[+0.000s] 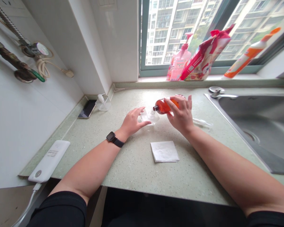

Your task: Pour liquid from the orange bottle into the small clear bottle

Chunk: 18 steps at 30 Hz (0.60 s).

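My left hand (133, 121) curves its thumb and fingers around a small clear plastic bottle (152, 117) standing on the counter. In my right hand (181, 113) is a bottle of orange-red liquid (163, 106), tipped nearly level. Its dark open neck points left, at the top of the clear bottle; whether liquid is flowing I cannot tell. A folded white tissue (165, 152) lies in front of both hands. Just right of my right hand rests a slim clear plastic piece (203, 123), partly hidden by the hand.
A phone (87, 109) and a clear holder with a white pump top (102, 102) sit at back left. Nearer is a cabled power bank (49, 160). Right is a steel sink (269, 126). A pink pump bottle (178, 64), red pouch (205, 56) and orange-white bottle (247, 60) line the windowsill.
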{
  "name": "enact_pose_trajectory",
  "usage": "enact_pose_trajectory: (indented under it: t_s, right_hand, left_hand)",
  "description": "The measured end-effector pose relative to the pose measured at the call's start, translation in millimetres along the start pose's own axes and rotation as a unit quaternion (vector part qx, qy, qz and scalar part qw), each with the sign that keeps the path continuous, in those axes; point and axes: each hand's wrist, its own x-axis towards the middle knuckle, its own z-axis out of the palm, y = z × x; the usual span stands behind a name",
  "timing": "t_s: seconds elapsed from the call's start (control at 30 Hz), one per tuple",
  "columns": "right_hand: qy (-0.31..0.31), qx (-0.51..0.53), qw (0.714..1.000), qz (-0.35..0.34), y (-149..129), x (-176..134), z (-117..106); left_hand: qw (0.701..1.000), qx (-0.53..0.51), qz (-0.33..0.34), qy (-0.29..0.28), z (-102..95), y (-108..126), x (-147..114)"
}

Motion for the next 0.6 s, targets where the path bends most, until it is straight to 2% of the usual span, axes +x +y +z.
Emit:
enact_pose_trajectory:
  t_s: [0.6]
  right_hand:
    - [-0.007,0.000,1.000,0.005,-2.3,1.1,-2.5]
  left_hand:
    - [1.000,-0.013,-0.010,0.000,0.2,0.1,0.2]
